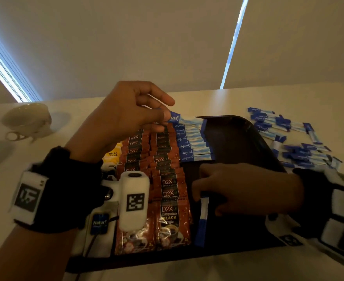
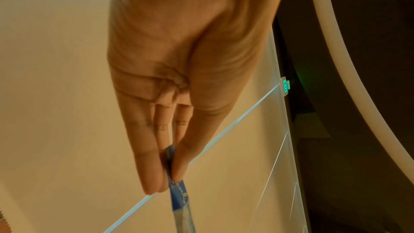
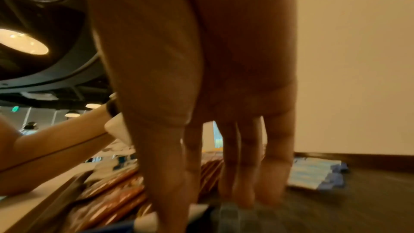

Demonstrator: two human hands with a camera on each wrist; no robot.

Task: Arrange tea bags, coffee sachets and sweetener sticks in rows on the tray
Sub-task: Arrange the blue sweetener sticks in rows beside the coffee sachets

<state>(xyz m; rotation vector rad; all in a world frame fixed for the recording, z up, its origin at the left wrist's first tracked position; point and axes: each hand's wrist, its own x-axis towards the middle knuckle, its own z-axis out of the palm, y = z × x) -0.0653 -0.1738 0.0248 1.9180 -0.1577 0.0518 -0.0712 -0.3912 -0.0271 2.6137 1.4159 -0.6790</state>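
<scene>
Left hand (image 1: 126, 114): pinches one sweetener stick (image 1: 184, 119) by its end above the stick row (image 1: 193, 142), likely to extend it.
Coffee sachets (image 1: 167, 179): overlapped in rows for compactness.
Right hand (image 1: 238, 189): fingers loosely spread on a stray stick (image 1: 202, 218) on the tray (image 1: 238, 138); grip unclear.

The tray (image 1: 238, 126) sits on the desk (image 1: 248, 98) at its near edge. In the tray, tea bags (image 1: 112, 155) lie along its left edge, two rows of coffee sachets (image 1: 167, 185) run just right of them, and a row of sweetener sticks (image 1: 191, 145) lies right of the sachets toward the tray's far edge. One more stick (image 1: 202, 222) lies alone near the tray's near edge. Loose sticks (image 1: 295, 138) lie on the desk beyond the tray's right edge. A cup (image 1: 27, 120) lies tipped toward the desk's far left.
</scene>
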